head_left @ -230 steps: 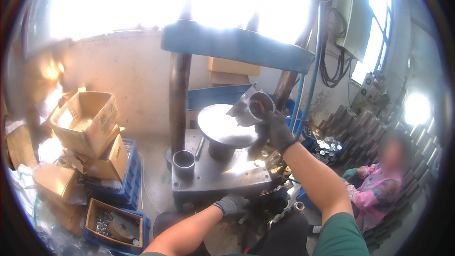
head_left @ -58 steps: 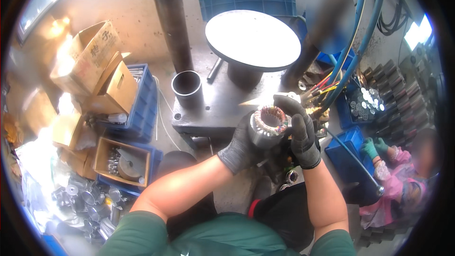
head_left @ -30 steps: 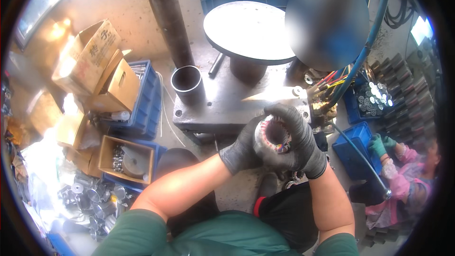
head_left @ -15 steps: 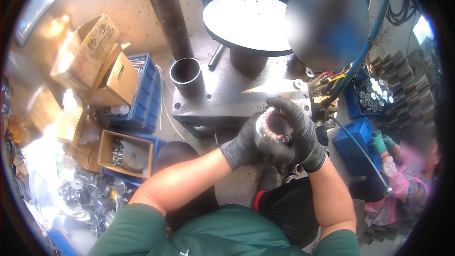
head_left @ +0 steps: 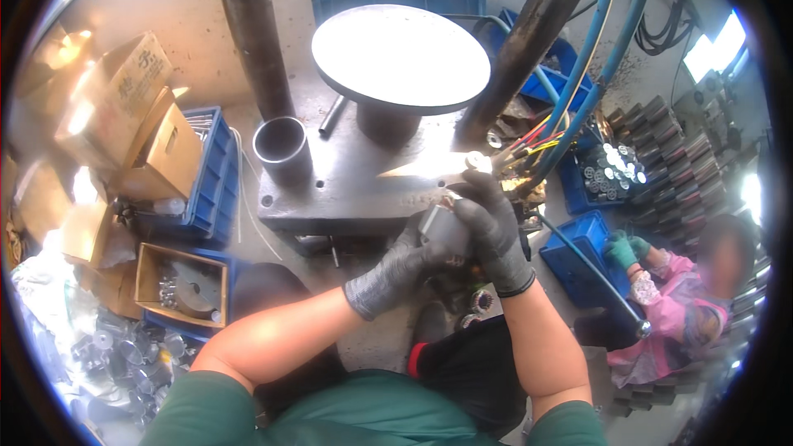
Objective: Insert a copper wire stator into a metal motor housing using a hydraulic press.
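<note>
Between both gloved hands, above the front edge of the metal press table, I hold a motor stator [head_left: 444,230]. Its smooth grey outer side now shows, while the winding is mostly hidden by fingers. My left hand [head_left: 392,272], in a grey glove, wraps the stator's lower left side. Curled over the top and right side is my right hand [head_left: 494,231], also in a grey glove. Another stator with wound coils [head_left: 481,301] lies below, near my foot.
The metal table [head_left: 347,198] carries a steel tube [head_left: 285,149] and a round plate [head_left: 401,58] on a post. Blue hoses [head_left: 591,99] hang at right. Beyond a blue crate [head_left: 578,244], a co-worker [head_left: 677,297] wears green gloves. Cartons and metal parts [head_left: 136,355] stand left.
The stator has turned in my hands: its open wound end faced up before, and its grey side shows now. The whole view has shifted, with the table moving left in the picture.
</note>
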A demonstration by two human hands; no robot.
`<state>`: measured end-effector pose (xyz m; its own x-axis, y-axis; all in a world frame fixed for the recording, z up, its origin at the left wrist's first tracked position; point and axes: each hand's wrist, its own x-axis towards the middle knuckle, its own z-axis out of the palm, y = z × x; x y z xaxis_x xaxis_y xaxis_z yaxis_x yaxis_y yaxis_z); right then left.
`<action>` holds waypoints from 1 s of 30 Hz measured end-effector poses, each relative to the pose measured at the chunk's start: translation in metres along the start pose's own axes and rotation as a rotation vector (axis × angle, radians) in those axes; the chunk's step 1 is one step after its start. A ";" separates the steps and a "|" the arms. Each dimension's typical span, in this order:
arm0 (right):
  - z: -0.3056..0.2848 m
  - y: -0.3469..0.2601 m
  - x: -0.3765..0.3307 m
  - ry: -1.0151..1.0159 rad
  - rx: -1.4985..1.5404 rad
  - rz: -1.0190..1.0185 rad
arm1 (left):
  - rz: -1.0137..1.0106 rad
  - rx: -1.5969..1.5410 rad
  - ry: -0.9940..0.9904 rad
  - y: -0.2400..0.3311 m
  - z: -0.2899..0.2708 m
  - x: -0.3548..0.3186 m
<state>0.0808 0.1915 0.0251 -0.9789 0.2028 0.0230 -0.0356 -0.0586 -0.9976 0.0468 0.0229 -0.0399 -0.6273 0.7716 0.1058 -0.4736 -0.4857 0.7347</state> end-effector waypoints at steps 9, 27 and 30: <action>-0.025 -0.011 0.009 0.225 -0.123 -0.295 | -0.051 -0.172 0.118 0.011 0.007 0.002; -0.023 0.040 -0.028 0.022 -0.004 0.269 | -0.232 -0.302 0.335 -0.034 -0.002 -0.008; -0.027 0.043 -0.029 -0.010 -0.069 0.229 | -0.319 -0.437 0.225 -0.032 -0.007 -0.009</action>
<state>0.1127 0.2099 -0.0205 -0.9619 0.1818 -0.2042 0.2011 -0.0354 -0.9789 0.0629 0.0288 -0.0688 -0.5047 0.8247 -0.2552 -0.8418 -0.4045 0.3573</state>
